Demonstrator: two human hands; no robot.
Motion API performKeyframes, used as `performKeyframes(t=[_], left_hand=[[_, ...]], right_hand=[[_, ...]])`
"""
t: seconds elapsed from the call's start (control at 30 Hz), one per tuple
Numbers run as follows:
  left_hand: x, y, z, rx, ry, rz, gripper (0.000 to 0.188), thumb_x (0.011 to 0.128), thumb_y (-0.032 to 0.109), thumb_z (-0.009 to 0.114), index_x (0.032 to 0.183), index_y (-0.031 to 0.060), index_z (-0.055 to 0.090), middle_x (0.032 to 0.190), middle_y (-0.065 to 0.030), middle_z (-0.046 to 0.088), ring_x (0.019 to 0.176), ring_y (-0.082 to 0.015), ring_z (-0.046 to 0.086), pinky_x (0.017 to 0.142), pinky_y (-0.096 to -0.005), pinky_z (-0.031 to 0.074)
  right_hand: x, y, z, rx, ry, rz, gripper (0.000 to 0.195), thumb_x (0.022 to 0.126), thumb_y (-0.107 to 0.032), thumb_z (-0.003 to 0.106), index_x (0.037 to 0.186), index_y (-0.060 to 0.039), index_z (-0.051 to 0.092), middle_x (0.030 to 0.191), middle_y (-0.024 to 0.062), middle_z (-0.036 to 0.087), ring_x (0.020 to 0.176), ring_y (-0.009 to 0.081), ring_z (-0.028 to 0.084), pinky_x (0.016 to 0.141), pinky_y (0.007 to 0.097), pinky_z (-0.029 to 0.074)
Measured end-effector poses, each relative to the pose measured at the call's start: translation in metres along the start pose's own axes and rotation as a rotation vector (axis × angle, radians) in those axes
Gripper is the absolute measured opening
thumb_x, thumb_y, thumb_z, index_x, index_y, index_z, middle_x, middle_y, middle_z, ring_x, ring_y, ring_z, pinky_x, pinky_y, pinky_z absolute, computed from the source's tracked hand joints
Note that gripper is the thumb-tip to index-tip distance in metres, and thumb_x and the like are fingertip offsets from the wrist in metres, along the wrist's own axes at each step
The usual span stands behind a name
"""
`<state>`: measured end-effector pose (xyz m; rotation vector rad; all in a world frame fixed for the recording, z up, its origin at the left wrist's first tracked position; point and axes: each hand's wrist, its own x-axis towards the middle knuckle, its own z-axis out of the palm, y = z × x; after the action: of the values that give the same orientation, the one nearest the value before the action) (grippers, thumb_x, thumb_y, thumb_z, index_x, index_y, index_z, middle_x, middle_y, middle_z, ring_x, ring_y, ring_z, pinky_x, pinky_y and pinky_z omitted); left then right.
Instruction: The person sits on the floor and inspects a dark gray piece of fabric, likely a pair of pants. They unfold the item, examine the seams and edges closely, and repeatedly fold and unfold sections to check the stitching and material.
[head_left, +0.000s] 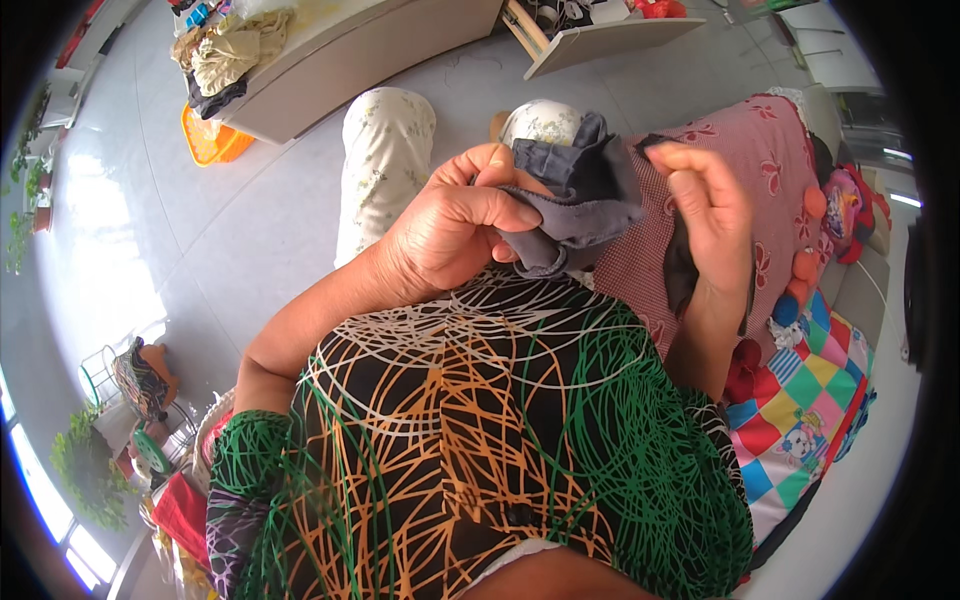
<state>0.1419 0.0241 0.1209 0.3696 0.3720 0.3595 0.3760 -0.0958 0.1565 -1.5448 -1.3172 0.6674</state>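
My left hand (457, 225) pinches a folded dark grey cloth (581, 221) between thumb and fingers, above my lap. A stitched, ridged edge runs along the cloth, and its right side is blurred. To the right of it, my right hand (712, 210) is raised with thumb and forefinger close together. A small dark patch shows at those fingertips. I cannot tell whether it is part of the cloth, or whether a needle or thread is held there. Below the hands is my black patterned top (480, 420). Floral trousers (386, 165) cover my knees.
A pink patterned cover (750, 172) lies on the seat at right, beside a colourful patchwork cloth (802, 412). Ahead stand a low cabinet (375, 52) with heaped clothes (240, 49) and an open drawer (615, 46). An orange basket (214, 142) sits on the floor; potted plants (94, 465) stand at left.
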Motion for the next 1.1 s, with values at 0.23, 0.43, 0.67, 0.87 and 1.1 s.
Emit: performKeyframes(t=[0.23,0.43,0.67,0.87,1.1], left_hand=[[-0.021,0.037,0.007,0.549,-0.027,0.179,0.034,0.069,-0.015,0.06,0.068,0.0111,0.037,0.089,-0.0136,0.067,0.06,-0.0118,0.053,0.05,-0.024,0.042],[-0.05,0.067,0.021,0.932,-0.145,0.37,0.037,0.065,-0.02,0.059,0.071,0.0095,0.038,0.088,-0.0133,0.067,0.082,-0.0124,0.058,0.071,-0.0242,0.046],[-0.074,0.089,0.045,1.469,-0.203,0.585,0.028,0.067,-0.014,0.064,0.091,-0.0001,0.064,0.083,-0.0069,0.065,0.073,-0.0121,0.06,0.063,-0.0243,0.044],[-0.076,0.106,0.044,1.659,0.019,0.826,0.035,0.063,-0.003,0.078,0.096,0.0042,0.066,0.081,-0.002,0.06,0.065,-0.0103,0.052,0.061,-0.0234,0.044],[-0.08,0.135,0.002,1.099,0.211,0.65,0.024,0.073,-0.01,0.07,0.096,-0.0029,0.064,0.097,-0.008,0.067,0.083,-0.0109,0.063,0.073,-0.0236,0.053]], right_hand=[[0.031,0.016,0.029,0.078,-0.579,-0.131,0.067,0.073,-0.024,0.08,0.129,-0.0002,0.051,0.122,0.0146,0.057,0.117,0.0245,0.051,0.101,0.0356,0.038],[0.066,0.028,0.031,-0.12,-0.891,-0.2,0.067,0.066,-0.034,0.084,0.12,-0.0018,0.059,0.104,0.01,0.058,0.1,0.0225,0.052,0.09,0.0338,0.039],[0.077,-0.004,0.059,0.151,-0.888,-0.304,0.072,0.065,-0.019,0.085,0.128,-0.0042,0.052,0.122,0.01,0.057,0.107,0.0215,0.055,0.09,0.0327,0.044],[0.074,-0.002,0.064,0.218,-0.747,-0.199,0.065,0.063,-0.016,0.084,0.121,-0.0021,0.058,0.102,0.0088,0.066,0.09,0.0188,0.061,0.081,0.0302,0.047],[0.057,0.024,0.017,-0.281,-0.73,0.143,0.041,0.066,-0.017,0.082,0.092,0.0036,0.059,0.093,0.0103,0.063,0.087,0.0128,0.057,0.075,0.0299,0.044]])
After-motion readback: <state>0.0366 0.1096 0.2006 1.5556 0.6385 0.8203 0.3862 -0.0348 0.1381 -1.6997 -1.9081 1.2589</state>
